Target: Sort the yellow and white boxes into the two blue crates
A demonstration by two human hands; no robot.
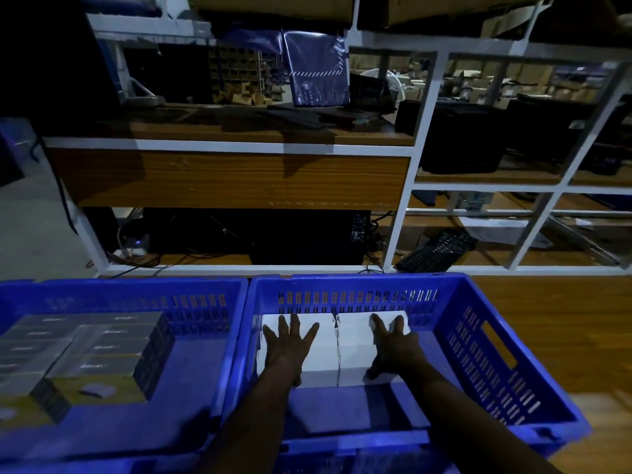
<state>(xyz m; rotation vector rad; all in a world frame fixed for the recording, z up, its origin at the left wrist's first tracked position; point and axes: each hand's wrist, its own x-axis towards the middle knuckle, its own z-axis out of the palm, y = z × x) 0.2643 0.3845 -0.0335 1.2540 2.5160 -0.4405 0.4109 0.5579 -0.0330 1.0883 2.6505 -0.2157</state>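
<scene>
- White boxes [325, 357] are sitting in the right blue crate [352, 280], packed in two rows side by side against its far wall, with the rows touching each other.
- The left hand [287, 343] is lying flat on top of the left row, its fingers straight and spread wide apart, gripping nothing.
- The right hand [396, 343] is pressing down on top of the right row, its fingers stretching straight and apart toward the far edge. Its thumb is reaching to the near corner, and I cannot tell whether it is hooking the edge.
- Yellow boxes [85, 354] are lying stacked in the left blue crate [119, 285], filling its left and far part, their dark side faces showing toward the right.
- Both crates are standing side by side on a wooden floor [564, 319], their rims touching.
- White metal shelving [400, 206] is standing behind the crates, with a black keyboard [434, 251] lying tilted on its lowest level.
</scene>
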